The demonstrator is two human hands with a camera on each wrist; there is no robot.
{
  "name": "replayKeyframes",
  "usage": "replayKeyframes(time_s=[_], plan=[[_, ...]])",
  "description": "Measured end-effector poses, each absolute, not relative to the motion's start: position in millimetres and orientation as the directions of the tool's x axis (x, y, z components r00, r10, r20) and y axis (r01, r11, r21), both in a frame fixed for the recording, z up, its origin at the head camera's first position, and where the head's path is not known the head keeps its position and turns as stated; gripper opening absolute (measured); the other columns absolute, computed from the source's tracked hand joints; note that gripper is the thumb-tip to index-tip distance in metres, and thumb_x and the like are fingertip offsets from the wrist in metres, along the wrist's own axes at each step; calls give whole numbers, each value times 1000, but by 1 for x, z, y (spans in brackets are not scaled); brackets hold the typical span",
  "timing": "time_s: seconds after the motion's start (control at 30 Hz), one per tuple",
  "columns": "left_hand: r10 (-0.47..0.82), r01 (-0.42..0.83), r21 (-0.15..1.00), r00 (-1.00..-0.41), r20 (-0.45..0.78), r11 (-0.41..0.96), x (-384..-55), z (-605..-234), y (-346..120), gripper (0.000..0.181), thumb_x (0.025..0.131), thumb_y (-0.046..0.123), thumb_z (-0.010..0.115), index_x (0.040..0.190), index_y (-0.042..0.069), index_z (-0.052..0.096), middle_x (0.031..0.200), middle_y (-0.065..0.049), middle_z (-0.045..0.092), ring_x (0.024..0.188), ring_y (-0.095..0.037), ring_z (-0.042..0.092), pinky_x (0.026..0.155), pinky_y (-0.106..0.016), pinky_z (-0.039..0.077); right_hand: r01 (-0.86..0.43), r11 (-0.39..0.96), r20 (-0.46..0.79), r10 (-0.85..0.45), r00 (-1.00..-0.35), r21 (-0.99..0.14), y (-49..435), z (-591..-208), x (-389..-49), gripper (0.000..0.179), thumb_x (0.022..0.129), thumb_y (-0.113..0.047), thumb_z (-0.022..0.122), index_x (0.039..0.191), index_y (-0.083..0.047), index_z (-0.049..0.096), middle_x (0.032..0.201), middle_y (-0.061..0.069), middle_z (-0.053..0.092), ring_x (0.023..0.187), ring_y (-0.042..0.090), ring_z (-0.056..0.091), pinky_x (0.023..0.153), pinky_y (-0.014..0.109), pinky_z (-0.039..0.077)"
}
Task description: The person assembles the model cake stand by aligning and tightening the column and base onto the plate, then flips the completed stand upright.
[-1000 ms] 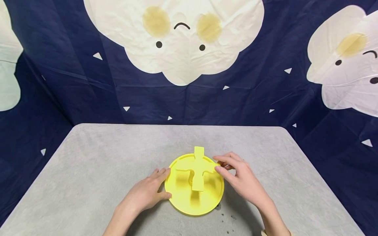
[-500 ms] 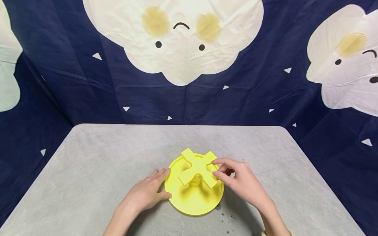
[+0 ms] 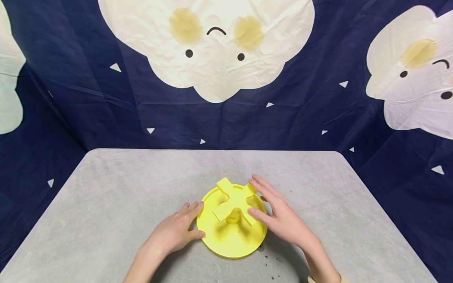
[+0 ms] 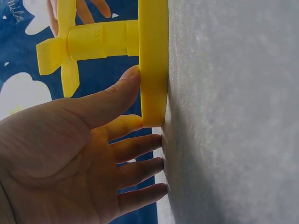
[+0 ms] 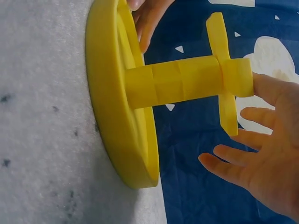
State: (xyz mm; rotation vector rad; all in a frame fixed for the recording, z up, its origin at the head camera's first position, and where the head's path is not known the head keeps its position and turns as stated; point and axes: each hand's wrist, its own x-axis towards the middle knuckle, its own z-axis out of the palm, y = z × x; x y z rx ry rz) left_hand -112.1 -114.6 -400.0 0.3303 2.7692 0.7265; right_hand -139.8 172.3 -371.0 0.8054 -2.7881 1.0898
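Note:
A round yellow base with a raised rim lies flat on the table. From its middle rises a thick yellow post, topped by a four-armed yellow cross handle whose arms stand diagonally. My left hand rests against the base's left side, thumb and fingers spread along the rim. In the left wrist view its thumb presses the rim while the lower fingertips reach down to the tabletop. My right hand is spread at the handle's right side, thumb at the near right arm and fingertips over the far right one.
The grey table has rounded far corners. A few dark specks mark it just right of the base. Behind and at both sides hangs a dark blue cloth printed with white clouds and small triangles.
The cross handle turned from upright to diagonal arms between the first two frames. Since then my right hand has spread its fingers and shifted slightly left. The left hand and base stay put.

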Motion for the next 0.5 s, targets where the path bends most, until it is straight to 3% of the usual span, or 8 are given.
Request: replayKeyframes(time_s=[0.23,0.5], plan=[[280,146,512,-940,-196,847,-112,-399,-115,76,81,40,70,145,16,38,152,-8,37,142,-34,30,113,-56,30,-461,628,183,-457,-871,-627,169,-374,-138,63,90,-48,57,146,-37,30,155,-17,21,144,12,26,112,45,36],[282,152,509,-941,-188,847,-112,-399,-115,76,81,40,71,145,15,38,151,-8,38,142,-34,30,113,-56,31,-435,611,214,-402,-890,-661,171,-371,-138,45,91,-45,57,135,-38,47,136,-18,44,123,3,48,99,39,50]])
